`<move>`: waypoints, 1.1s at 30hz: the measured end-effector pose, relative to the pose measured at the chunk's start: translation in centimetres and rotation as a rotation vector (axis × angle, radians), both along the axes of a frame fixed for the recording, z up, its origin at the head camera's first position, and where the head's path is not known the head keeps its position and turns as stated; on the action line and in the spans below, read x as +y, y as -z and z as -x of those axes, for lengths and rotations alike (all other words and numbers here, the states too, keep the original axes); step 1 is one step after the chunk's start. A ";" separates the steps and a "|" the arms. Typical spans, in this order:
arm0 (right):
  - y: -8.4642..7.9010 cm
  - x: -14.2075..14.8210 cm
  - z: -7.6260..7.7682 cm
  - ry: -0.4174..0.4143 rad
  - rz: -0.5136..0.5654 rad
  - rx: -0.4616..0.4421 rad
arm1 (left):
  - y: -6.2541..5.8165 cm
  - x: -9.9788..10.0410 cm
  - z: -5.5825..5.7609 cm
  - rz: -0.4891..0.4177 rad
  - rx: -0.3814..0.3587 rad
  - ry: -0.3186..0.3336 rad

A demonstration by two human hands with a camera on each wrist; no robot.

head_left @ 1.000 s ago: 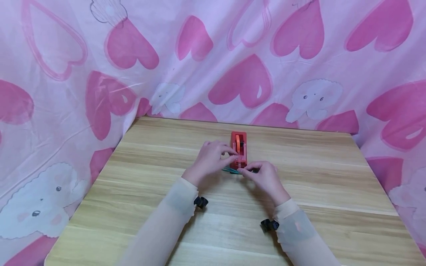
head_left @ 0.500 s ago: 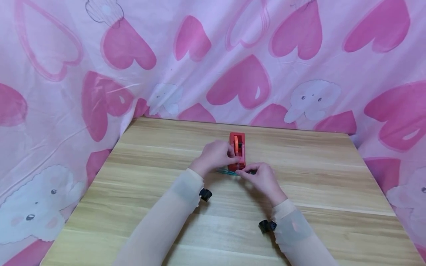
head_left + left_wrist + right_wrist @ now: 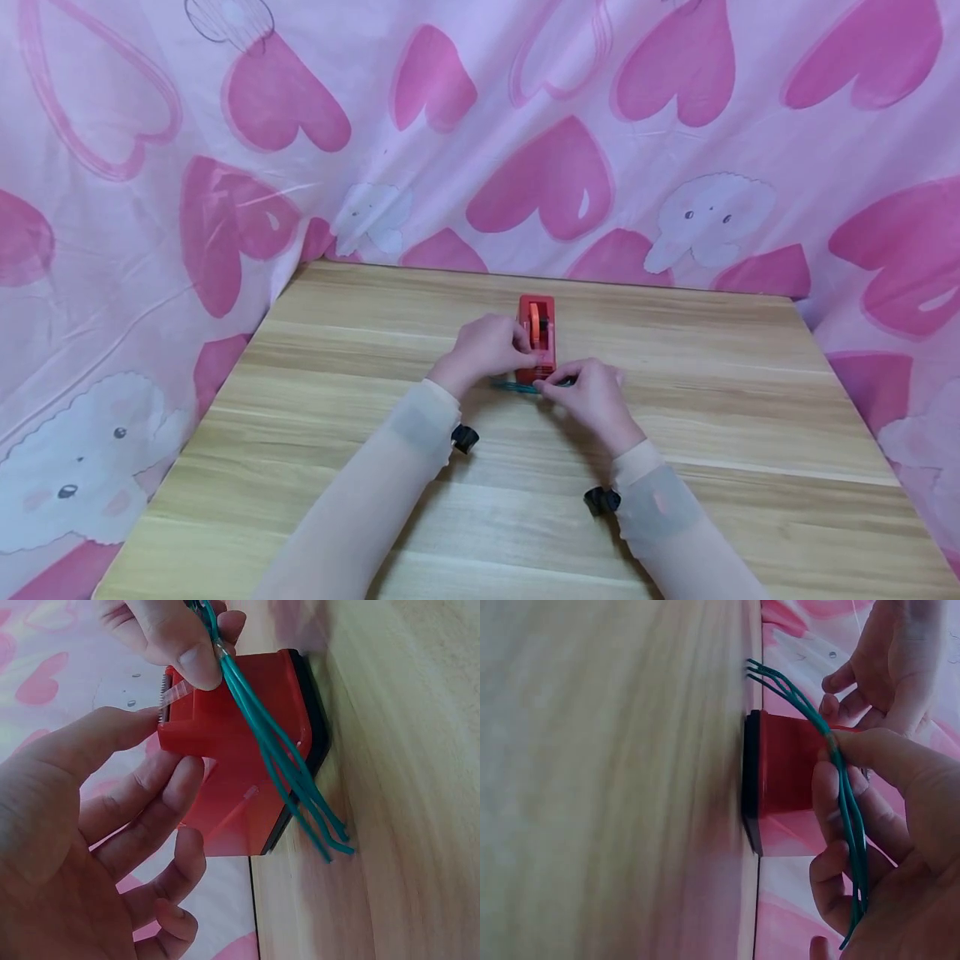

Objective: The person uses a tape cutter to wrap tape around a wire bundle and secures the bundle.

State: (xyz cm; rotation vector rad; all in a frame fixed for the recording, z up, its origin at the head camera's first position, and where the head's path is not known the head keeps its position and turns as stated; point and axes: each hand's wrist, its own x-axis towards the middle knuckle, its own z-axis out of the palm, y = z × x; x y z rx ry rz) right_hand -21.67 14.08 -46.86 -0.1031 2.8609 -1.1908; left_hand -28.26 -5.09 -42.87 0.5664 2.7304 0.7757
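Note:
A red tape dispenser [image 3: 537, 298] with an orange wheel [image 3: 535, 323] stands on the wooden table, its black base [image 3: 311, 712] down on the wood. My left hand [image 3: 487, 346] is at its front end, thumb and fingers bent around the part beside the serrated cutter [image 3: 163, 697]. A short piece of clear tape [image 3: 178, 691] shows by the cutter. Just in front of the dispenser, my right hand [image 3: 596, 400] pinches a bundle of green wires [image 3: 847, 810] between thumb and fingers. Clear tape seems to wrap the bundle's middle, and its loose ends fan out leftward.
The wooden table [image 3: 720, 350] extends around both hands. Behind it and along its sides hangs a pink curtain [image 3: 540, 179] with hearts. Black wrist cameras [image 3: 465, 438] sit on both sleeves.
My left hand has shifted slightly right, and its fingers, stretched over the dispenser a second ago, now bend at its front. My right hand stays nearly in place with the wires.

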 end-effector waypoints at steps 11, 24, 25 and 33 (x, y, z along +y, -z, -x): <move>-1.1 -0.4 0.1 0.019 -0.050 -0.070 | 0.1 0.0 -0.3 -0.007 -0.021 -0.042; -1.9 -0.3 0.6 0.043 -0.039 -0.201 | -0.4 0.2 -0.6 -0.005 -0.039 -0.078; -2.0 -0.3 0.6 0.044 -0.037 -0.206 | -0.4 0.2 -0.6 0.000 -0.036 -0.080; -0.6 0.1 0.2 0.026 -0.059 -0.291 | 0.0 0.4 -0.6 -0.018 -0.069 -0.093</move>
